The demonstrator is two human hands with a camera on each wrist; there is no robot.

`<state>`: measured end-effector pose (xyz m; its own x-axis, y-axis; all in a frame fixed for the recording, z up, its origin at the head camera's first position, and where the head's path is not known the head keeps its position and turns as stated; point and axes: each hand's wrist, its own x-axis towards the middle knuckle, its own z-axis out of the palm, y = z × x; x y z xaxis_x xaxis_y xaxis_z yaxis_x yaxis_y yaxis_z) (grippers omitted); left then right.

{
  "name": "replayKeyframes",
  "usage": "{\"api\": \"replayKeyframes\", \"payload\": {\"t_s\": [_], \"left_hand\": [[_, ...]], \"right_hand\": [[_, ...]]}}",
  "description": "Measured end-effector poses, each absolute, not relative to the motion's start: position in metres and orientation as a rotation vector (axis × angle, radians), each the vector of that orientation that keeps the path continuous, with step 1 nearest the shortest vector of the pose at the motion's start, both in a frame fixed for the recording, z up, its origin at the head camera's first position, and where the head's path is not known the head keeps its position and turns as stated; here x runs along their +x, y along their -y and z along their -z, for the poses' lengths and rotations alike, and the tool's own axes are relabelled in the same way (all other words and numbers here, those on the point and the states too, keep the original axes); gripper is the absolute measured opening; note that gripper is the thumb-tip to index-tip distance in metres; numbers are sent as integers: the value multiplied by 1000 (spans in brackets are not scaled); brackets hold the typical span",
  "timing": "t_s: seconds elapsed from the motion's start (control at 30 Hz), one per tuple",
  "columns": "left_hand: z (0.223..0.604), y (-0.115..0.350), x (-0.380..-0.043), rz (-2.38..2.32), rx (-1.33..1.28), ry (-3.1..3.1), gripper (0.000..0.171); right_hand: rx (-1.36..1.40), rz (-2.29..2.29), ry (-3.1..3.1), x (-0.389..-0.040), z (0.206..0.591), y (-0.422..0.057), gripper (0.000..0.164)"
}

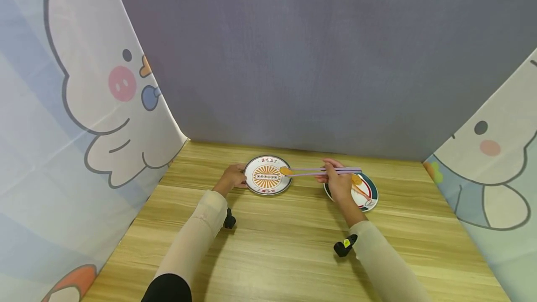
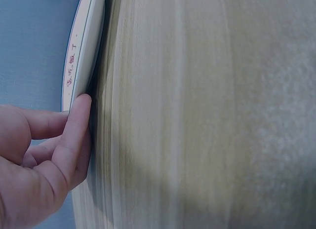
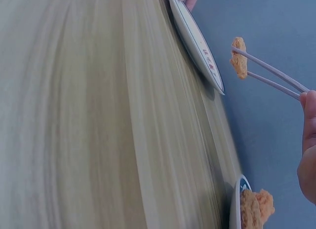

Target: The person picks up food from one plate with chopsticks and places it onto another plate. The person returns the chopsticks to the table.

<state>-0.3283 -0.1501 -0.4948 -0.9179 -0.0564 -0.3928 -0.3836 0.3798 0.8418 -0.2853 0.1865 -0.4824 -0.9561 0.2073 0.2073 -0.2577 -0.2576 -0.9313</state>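
My left hand (image 1: 233,177) pinches the left rim of a white plate (image 1: 252,171) with an orange sunburst and red characters. In the left wrist view the thumb is on the rim and the fingers reach beneath it. My right hand (image 1: 339,181) grips a pair of pale purple chopsticks (image 1: 351,169). Between their tips is a golden fried nugget (image 3: 239,57), held above the white plate's right edge. Below the right hand stands a second plate (image 1: 373,187) with a dark green and red border, partly covered by that hand. Fried pieces (image 3: 251,209) lie on it.
Both plates are on a wood-grain table (image 1: 268,241), near its back edge. A grey fabric wall (image 1: 293,59) rises behind, and cartoon-printed cloths (image 1: 126,143) close off the left and right sides. Black wrist cameras (image 1: 345,245) sit at both sleeves.
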Motion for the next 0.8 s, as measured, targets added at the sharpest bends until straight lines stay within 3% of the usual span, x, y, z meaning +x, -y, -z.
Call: {"api": "replayKeyframes", "payload": {"t_s": [0.8], "left_hand": [[493,151,-326,-1570,-350,-2344,58]], "right_hand": [[-57,-2258,1641,-268,475,-250,17]]}}
